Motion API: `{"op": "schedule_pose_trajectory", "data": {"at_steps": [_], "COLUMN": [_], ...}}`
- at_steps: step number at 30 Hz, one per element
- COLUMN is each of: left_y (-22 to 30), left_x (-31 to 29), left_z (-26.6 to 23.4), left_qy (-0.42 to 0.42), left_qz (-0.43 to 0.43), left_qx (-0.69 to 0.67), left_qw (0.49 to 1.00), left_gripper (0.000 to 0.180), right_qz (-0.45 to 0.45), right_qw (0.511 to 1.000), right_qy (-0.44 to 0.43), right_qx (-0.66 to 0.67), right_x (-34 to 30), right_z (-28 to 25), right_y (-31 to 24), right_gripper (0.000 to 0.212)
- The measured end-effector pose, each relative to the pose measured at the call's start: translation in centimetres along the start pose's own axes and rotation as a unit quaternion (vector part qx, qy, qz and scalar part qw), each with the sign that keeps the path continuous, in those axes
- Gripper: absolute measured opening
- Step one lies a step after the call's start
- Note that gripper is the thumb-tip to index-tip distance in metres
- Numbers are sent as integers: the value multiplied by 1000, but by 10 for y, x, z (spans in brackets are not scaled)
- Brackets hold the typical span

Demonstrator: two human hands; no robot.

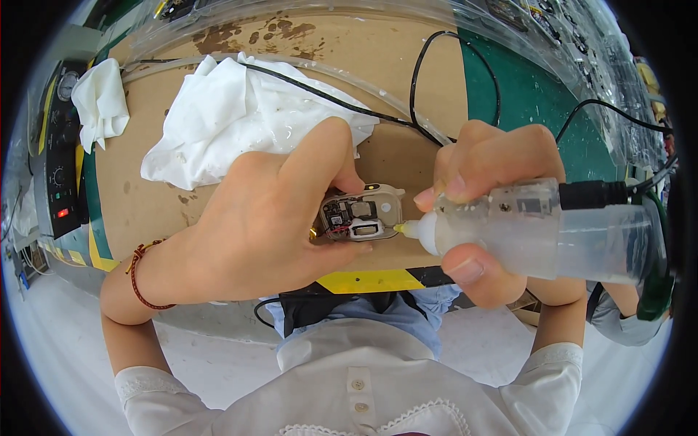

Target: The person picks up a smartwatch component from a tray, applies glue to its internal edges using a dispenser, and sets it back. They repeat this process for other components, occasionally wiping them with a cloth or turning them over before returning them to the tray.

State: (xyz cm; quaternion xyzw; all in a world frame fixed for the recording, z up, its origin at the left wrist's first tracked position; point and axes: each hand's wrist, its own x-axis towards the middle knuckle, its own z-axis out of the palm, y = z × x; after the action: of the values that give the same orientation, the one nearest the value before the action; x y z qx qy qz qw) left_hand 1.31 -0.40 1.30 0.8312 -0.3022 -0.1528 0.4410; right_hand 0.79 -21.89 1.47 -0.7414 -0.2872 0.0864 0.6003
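My left hand grips a small oval electronic housing between thumb and fingers, just above the brown work surface. Its open side faces up and shows a circuit board, small metal and white parts and thin red wires. My right hand is wrapped around a translucent dispensing syringe lying sideways. The syringe's yellowish nozzle points left, at the right end of the housing; whether it touches cannot be made out. A black cable connector lies along the syringe's upper right side.
Beyond my left hand lies a crumpled white cloth. A smaller cloth hangs by a black control box with a gauge and a lit red switch. Black cable and clear tubing cross the table. Clear plastic trays line the back right.
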Motion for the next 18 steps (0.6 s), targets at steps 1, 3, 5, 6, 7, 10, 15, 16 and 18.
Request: {"op": "schedule_pose_trajectory", "data": {"at_steps": [1, 3, 5, 6, 7, 10, 15, 16, 18], "left_y": [0, 0, -2, -2, -3, -3, -1, -1, 0], "left_x": [0, 0, 0, 0, 0, 0, 1, 1, 1], "left_z": [0, 0, 1, 2, 2, 3, 1, 1, 1], "left_qy": [-4, -3, -1, 1, 3, 3, -2, -2, -2], "left_qz": [-9, -15, -22, -18, -14, -17, -20, -16, -15], "left_qx": [-7, -12, -17, -24, -31, -35, -28, -27, -24], "left_qw": [1000, 1000, 1000, 1000, 999, 999, 999, 1000, 1000], "left_gripper": [52, 52, 52, 52, 52, 51, 51, 51, 51], "right_qz": [-6, -12, -23, -23, -58, -84, -75, -70, -66], "right_qw": [1000, 1000, 1000, 1000, 998, 996, 997, 997, 998], "right_qy": [-3, -5, 3, 3, 4, 9, 6, 6, 6], "right_qx": [-5, -12, -8, -8, -18, -19, -18, -19, -21], "right_x": [-1, -2, -2, -1, 0, -1, -1, -2, -2], "right_z": [0, 0, 2, 2, 2, 4, 2, 1, 1], "right_y": [0, -2, -6, -5, -1, 1, 0, 0, 0], "right_gripper": [46, 46, 47, 47, 47, 47, 48, 49, 49]}}
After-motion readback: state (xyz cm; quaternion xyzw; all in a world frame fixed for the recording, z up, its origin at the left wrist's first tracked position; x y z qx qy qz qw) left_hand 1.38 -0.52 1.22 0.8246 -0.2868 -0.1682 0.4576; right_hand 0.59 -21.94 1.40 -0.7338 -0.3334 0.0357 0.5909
